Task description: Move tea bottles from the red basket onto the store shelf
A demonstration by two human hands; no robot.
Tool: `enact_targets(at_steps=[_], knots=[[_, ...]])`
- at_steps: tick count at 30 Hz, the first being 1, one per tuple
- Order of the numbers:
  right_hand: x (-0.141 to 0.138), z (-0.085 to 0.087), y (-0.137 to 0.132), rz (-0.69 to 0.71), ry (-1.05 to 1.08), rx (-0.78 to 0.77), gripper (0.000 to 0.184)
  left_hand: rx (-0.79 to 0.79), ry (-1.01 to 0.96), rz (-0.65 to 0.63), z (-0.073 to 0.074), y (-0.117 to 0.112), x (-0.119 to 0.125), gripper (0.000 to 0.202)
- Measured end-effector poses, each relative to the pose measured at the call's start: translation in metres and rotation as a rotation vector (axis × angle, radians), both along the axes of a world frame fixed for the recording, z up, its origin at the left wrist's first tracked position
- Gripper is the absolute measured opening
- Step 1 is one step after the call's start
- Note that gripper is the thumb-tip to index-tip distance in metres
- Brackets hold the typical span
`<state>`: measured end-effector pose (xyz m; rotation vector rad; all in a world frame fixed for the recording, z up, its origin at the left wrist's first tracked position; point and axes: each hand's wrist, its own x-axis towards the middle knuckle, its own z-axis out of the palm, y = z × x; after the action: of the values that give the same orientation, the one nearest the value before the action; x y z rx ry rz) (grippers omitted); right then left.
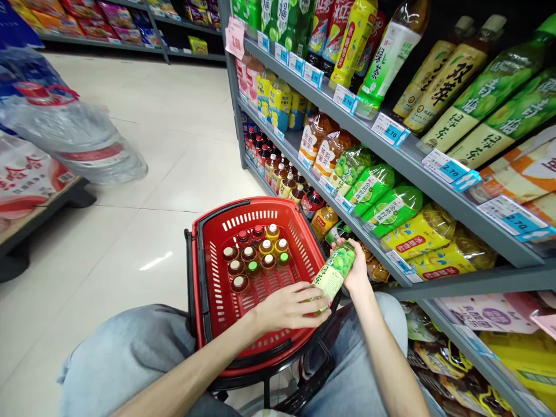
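Note:
A bottle of green plum tea [333,271] is held at a slant over the right rim of the red shopping basket [256,207]. My right hand [355,267] is closed around its upper part, with the fingers partly hidden behind it. My left hand [292,306] reaches across the basket, its fingers curled over the bottle's lower end, which they hide. Inside the basket several bottles stand upright, seen from above, with white, red and green caps; one white-capped bottle [240,283] is nearest to me.
Drink shelves [369,133] with price tags rise close on the right, holding several rows of bottles. Shrink-wrapped packs of green bottles [393,209] lie on the lower shelf. Wrapped water jugs [78,133] stand on the left. Tiled floor [165,133] stretches between, with snack shelves behind.

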<state>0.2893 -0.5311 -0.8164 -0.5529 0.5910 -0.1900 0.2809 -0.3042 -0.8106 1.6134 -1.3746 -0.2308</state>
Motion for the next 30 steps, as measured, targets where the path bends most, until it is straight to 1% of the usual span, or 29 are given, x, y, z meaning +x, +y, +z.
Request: enact_targets(at_steps=[3, 5, 7, 10, 12, 14, 16, 19, 22, 24, 25, 26, 30], knots=[[-0.003, -0.003, -0.004, -0.008, -0.012, -0.007, 0.007, -0.085, 0.16, 0.039, 0.009, -0.003, 0.001, 0.021], [-0.004, -0.005, -0.005, -0.01, -0.019, -0.018, 0.008, -0.106, 0.257, 0.038, 0.009, -0.004, 0.002, 0.016], [-0.004, -0.006, -0.006, -0.015, -0.019, -0.03, 0.009, -0.062, 0.366, 0.003, 0.005, -0.005, 0.003, 0.013], [-0.004, -0.004, -0.005, -0.022, -0.011, -0.058, 0.01, 0.057, 0.503, -0.103, -0.004, -0.006, 0.005, 0.01], [-0.003, -0.002, -0.003, -0.018, -0.01, -0.069, 0.01, 0.101, 0.53, -0.167, -0.008, -0.007, 0.006, 0.01], [-0.001, 0.001, 0.002, -0.003, -0.019, -0.069, 0.008, 0.087, 0.487, -0.178, -0.01, -0.006, 0.006, 0.013], [0.002, 0.005, 0.008, 0.037, -0.047, -0.071, 0.01, 0.02, 0.415, -0.106, -0.012, -0.003, 0.005, 0.015], [0.007, 0.009, 0.018, 0.107, -0.12, -0.102, 0.018, -0.106, 0.354, 0.099, -0.018, 0.001, 0.003, 0.005], [0.011, 0.015, 0.024, 0.136, -0.236, -0.108, 0.024, -0.242, 0.38, 0.387, -0.022, 0.002, 0.002, 0.033], [0.013, 0.019, 0.026, 0.138, -0.323, -0.099, 0.027, -0.361, 0.434, 0.581, -0.019, -0.001, 0.002, 0.048], [0.014, 0.021, 0.026, 0.134, -0.361, -0.097, 0.028, -0.416, 0.477, 0.645, -0.017, -0.002, 0.003, 0.052], [0.014, 0.022, 0.026, 0.128, -0.389, -0.098, 0.028, -0.462, 0.536, 0.683, -0.014, -0.004, 0.005, 0.054], [0.016, 0.024, 0.024, 0.131, -0.407, -0.108, 0.025, -0.569, 0.864, 0.713, -0.006, -0.008, 0.012, 0.053]])
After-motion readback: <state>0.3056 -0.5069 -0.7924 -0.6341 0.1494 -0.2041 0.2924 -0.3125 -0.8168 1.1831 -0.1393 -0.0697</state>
